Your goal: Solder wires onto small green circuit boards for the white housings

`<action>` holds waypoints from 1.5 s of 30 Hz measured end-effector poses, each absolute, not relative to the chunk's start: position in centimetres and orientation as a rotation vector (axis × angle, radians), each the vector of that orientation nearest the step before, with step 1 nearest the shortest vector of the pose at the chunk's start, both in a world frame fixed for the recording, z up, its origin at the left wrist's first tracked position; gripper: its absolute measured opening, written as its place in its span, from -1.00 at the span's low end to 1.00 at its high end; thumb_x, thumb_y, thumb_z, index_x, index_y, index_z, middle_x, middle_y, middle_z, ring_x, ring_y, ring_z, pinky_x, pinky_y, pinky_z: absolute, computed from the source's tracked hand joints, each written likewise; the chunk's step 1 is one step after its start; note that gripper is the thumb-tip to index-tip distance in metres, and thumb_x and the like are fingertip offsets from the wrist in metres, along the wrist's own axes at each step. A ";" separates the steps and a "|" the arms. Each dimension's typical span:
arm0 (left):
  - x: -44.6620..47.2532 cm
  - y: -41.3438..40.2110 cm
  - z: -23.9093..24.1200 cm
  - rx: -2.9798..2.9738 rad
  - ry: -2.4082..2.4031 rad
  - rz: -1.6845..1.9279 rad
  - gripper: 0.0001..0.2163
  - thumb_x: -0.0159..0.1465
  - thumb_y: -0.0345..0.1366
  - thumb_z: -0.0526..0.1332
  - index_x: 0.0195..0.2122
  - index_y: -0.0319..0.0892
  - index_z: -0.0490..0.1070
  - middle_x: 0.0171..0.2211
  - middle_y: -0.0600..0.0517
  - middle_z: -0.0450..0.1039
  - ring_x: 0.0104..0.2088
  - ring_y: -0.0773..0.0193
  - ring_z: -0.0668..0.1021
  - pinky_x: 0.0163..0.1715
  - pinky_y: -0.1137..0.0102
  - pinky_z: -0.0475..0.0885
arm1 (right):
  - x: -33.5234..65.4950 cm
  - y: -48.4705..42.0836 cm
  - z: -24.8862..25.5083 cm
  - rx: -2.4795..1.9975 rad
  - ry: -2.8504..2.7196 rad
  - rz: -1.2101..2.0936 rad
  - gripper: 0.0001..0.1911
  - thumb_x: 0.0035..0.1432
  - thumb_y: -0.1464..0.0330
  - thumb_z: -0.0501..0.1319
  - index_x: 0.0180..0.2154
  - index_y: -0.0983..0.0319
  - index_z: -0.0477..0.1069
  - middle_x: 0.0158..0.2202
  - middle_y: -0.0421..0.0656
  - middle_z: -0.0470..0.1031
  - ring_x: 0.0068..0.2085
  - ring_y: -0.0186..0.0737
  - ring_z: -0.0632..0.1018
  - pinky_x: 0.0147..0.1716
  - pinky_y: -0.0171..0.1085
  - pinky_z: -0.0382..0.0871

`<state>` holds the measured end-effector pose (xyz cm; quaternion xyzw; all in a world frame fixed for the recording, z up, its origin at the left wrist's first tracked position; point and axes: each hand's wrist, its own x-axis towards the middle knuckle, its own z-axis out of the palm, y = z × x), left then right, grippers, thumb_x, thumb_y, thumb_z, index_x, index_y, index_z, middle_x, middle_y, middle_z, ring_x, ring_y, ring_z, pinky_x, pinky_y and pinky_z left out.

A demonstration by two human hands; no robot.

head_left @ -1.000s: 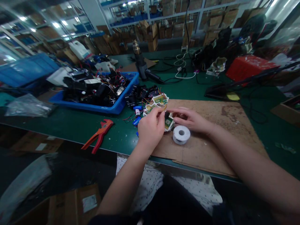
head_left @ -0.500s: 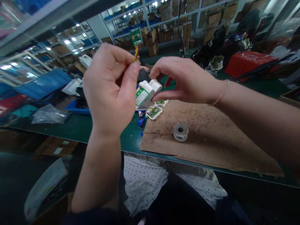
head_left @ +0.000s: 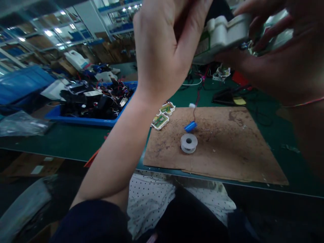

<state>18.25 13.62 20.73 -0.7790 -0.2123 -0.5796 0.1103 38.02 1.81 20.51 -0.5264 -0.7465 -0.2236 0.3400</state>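
Note:
My left hand [head_left: 164,50] is closed on a white plastic housing [head_left: 227,33] with a green-edged label, high in the view. A black part [head_left: 219,10] shows above the housing, partly cut off by the upper edge. Around the housing's right end curl the fingers and thumb of my right hand [head_left: 275,71], dark and blurred. Below the hands a blue cylinder [head_left: 190,126] hangs or rests over the brown board, on a dark red wire with a white connector [head_left: 192,105]; where the wire ends above cannot be told.
A brown board [head_left: 227,145] on the green table carries a spool of thin wire [head_left: 189,143]. Two white-framed circuit pieces [head_left: 160,121] lie at its left edge. Farther left is a blue tray [head_left: 101,122] of black parts and wires. A red object [head_left: 240,78] sits behind.
Both hands and the housing have moved up, right and nearer the camera. The blue cylinder has shifted right over the board. The small green circuit board on coloured wires no longer shows.

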 end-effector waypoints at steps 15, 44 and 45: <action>14.9 12.9 3.9 -3.551 -0.493 -1.338 -0.91 0.35 -0.33 0.28 -0.15 -0.14 0.56 -0.08 -0.03 0.63 -0.01 0.23 0.63 0.10 0.21 0.51 | 36.2 -2.1 2.5 -1.678 -2.246 -0.543 -0.69 0.33 0.44 0.11 0.06 0.24 0.46 0.01 0.00 0.59 -0.04 -0.03 0.60 -0.28 -0.18 0.50; 13.4 0.2 4.4 -2.944 -0.699 -0.964 -0.64 0.40 -0.03 0.22 0.05 -0.20 0.41 -0.13 -0.10 0.62 -0.14 0.08 0.59 -0.19 0.15 0.40 | 34.4 -3.7 2.0 -1.524 -2.109 0.157 -0.53 0.22 0.48 0.23 0.16 0.15 0.42 0.10 -0.08 0.55 0.11 -0.09 0.54 0.13 -0.06 0.48; 14.0 0.0 4.2 -2.892 -0.686 -0.946 -0.70 0.42 -0.09 0.20 0.02 -0.19 0.43 -0.17 -0.08 0.62 -0.19 0.11 0.58 -0.26 0.17 0.36 | 34.4 -3.6 2.0 -1.526 -2.117 0.156 -0.56 0.23 0.46 0.23 0.15 0.16 0.43 0.08 -0.07 0.55 0.09 -0.09 0.55 0.11 -0.07 0.49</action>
